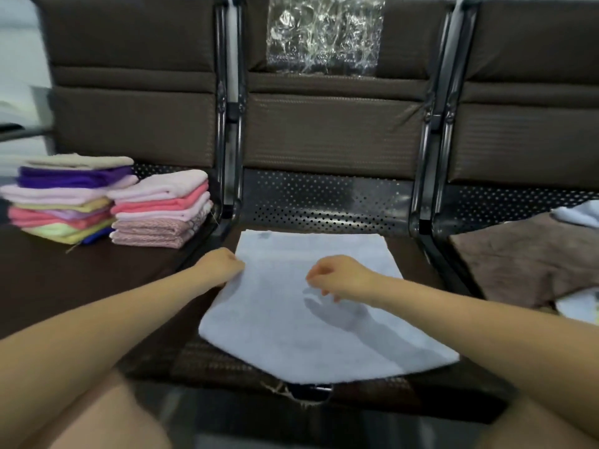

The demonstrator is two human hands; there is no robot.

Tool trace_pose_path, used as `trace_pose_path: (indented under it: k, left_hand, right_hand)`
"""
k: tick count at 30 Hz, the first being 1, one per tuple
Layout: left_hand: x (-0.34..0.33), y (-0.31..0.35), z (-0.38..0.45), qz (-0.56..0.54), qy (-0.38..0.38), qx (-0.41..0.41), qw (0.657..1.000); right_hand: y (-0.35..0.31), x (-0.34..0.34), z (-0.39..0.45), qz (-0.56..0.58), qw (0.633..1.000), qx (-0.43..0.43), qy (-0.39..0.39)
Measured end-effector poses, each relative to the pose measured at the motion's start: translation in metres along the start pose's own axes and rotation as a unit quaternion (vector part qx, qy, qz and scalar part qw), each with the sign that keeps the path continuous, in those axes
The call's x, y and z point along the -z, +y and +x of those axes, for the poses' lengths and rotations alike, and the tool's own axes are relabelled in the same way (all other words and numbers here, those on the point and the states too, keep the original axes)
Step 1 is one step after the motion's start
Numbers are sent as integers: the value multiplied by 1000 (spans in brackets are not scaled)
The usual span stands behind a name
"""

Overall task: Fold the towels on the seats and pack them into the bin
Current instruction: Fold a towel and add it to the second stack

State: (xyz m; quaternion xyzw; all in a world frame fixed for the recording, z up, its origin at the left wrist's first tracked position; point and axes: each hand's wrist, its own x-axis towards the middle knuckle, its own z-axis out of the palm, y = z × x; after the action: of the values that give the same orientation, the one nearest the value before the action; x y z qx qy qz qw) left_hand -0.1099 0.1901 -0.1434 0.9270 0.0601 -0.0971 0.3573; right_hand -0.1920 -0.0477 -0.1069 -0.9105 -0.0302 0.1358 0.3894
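Fingers of the left hand (223, 265) are curled under at the left edge of a pale towel (311, 319), apparently pinching that edge, though the fingertips themselves are hidden, so the exact grip cannot be told. Fingers of the right hand (340, 277) are loosely curled above the middle of the same towel, holding nothing; a shadow beneath them suggests they hang just clear of the cloth. This towel lies spread flat under both hands on the middle seat (324, 202) of a row of dark, perforated metal chairs. It looks white to faintly blue, thin and soft, mostly smooth, with its near edge reaching the front lip of the seat. Well to the left of the left fingers sit two neat stacks of folded towels (107, 202) in pink, purple, yellow and cream. To the right of the right fingers, on the next seat, lies a rumpled brown towel (531, 264) with other light cloth beside it. Beyond the fingers, a crinkled clear plastic sheet (324, 37) rests against the backrest. No bin is in view. As a judgement, the main risk is an uneven fold: with only one edge gripped, the limp cloth could drag, bunch, or slip over the seat front.
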Motion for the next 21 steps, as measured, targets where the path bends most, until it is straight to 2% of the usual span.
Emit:
trace_pose_path:
  k: [2, 3, 6, 8, 10, 16, 18, 21]
  left_hand:
    - [0, -5, -22, -5, -13, -10, 1000]
    - [2, -8, -36, -5, -19, -14, 1000]
    - [11, -18, -74, -41, -33, -9, 999]
    - [16, -24, -97, -99, -60, -11, 993]
    - [19, -30, -120, -93, -88, -28, 991]
    - [31, -52, -142, -123, -56, -116, 984]
    - [35, -58, -143, -97, -50, -120, 987]
    - [35, -63, -149, 17, -66, -123, 990]
  right_hand:
    - [-2, -20, -20, -46, 997, 38, -57]
    - [-3, -28, -26, -104, 989, 69, -77]
    - [-3, -39, -35, -229, 960, 137, -89]
    - [-1, -40, -36, -236, 956, 149, -92]
    - [3, -40, -37, -239, 955, 153, -90]
    - [14, -38, -48, -244, 948, 191, -72]
    - [19, -37, -54, -245, 947, 195, -69]
    - [26, -34, -59, -241, 949, 195, -61]
